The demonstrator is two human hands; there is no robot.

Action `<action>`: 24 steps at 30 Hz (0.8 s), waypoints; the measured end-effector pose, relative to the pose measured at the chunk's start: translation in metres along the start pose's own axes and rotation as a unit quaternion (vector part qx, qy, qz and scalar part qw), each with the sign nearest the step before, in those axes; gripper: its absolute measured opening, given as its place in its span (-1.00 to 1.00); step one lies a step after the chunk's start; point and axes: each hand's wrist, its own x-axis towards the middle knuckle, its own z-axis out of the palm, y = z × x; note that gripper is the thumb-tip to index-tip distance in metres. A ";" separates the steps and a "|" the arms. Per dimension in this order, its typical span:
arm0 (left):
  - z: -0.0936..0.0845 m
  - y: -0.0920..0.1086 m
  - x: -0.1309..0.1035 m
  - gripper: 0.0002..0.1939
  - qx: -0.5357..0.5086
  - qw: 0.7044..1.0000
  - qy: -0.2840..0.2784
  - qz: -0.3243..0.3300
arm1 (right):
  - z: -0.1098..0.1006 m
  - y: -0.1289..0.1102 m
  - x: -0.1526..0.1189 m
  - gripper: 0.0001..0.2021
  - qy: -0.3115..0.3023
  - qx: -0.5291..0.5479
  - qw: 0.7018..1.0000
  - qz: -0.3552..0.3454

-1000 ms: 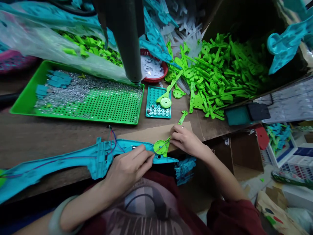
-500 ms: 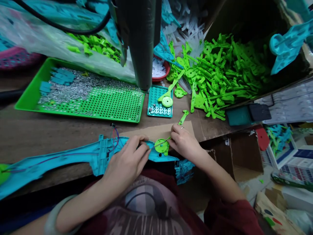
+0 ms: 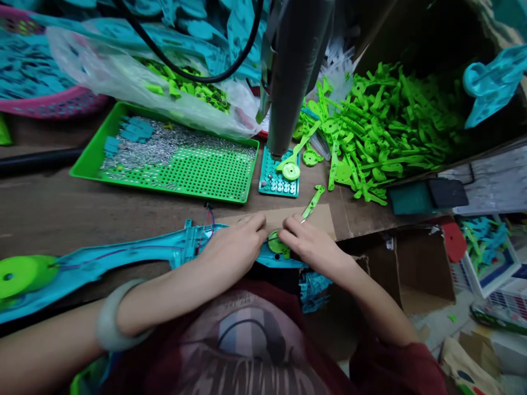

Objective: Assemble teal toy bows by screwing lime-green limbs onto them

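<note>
My left hand [image 3: 242,241] is closed in a pinch above a long blue plastic shell half [image 3: 144,248]. Close by on its right, my right hand [image 3: 308,241] has its fingers curled and pinched too. A thin dark strand [image 3: 272,239] runs between the fingertips of both hands; its kind is too small to make out. Beneath it, a round green plastic part [image 3: 278,244] sits in the shell, partly covered by the fingers. Touching or just beyond my right fingers lies a slim green lever [image 3: 314,202]. Red and blue wires [image 3: 209,219] rise from the shell.
Cardboard [image 3: 325,219] lies under the work. Behind are a green tray [image 3: 164,189] of small metal screws, a teal tray [image 3: 280,192], and a dark vertical tool [image 3: 296,82] hanging overhead. Green levers [image 3: 382,126] spill from a box at right. A green spool-like part [image 3: 20,274] sits far left.
The camera view has shifted, so the bench items appear farther right. My left hand has moved closer to my right, and the strand's visible length between them is shorter.
</note>
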 end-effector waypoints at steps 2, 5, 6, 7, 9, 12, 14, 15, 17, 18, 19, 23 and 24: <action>0.000 0.001 0.001 -0.79 0.004 1.000 0.000 -0.001 | 0.001 0.000 -0.001 -0.84 -0.004 0.023 0.999 -0.034; 0.003 0.001 0.002 -0.79 0.015 1.000 0.002 0.006 | 0.002 -0.004 -0.001 -0.88 0.006 0.056 0.998 -0.017; 0.004 0.001 0.002 -0.79 0.018 1.000 0.003 0.008 | 0.003 -0.006 0.000 -0.88 0.011 0.065 0.998 -0.011; 0.006 0.000 0.002 -0.79 0.020 1.000 0.008 0.011 | 0.003 -0.009 0.001 -0.88 0.016 0.072 0.997 -0.006; 0.009 -0.002 0.003 -0.78 0.010 0.999 0.026 0.020 | 0.005 -0.016 0.003 -0.85 0.025 0.074 0.997 0.003; 0.012 -0.014 0.004 -0.76 -0.034 0.997 0.052 0.052 | 0.007 -0.025 0.006 -0.82 0.029 0.059 0.998 0.016; 0.013 -0.027 0.003 -0.76 -0.082 0.991 0.046 0.093 | 0.006 -0.030 0.008 -0.82 0.025 0.044 0.998 0.027; 0.013 -0.035 0.003 -0.75 -0.105 0.987 0.044 0.114 | 0.006 -0.032 0.008 -0.82 0.022 0.037 0.999 0.032; 0.010 -0.047 0.002 -0.71 -0.133 0.978 0.054 0.150 | 0.005 -0.034 0.008 -0.83 0.018 0.027 0.999 0.039; 0.009 -0.051 0.001 -0.69 -0.131 0.976 0.060 0.161 | 0.004 -0.035 0.008 -0.84 0.017 0.025 0.999 0.041; 0.007 -0.054 0.001 -0.67 -0.115 0.977 0.062 0.168 | 0.004 -0.036 0.009 -0.84 0.016 0.024 0.999 0.043; -0.004 -0.050 0.005 -0.74 -0.027 0.979 0.017 0.200 | 0.004 -0.037 0.009 -0.84 0.011 0.028 0.998 0.054; -0.006 -0.047 0.007 -0.76 -0.004 0.979 0.007 0.206 | 0.005 -0.037 0.008 -0.83 0.011 0.028 0.998 0.056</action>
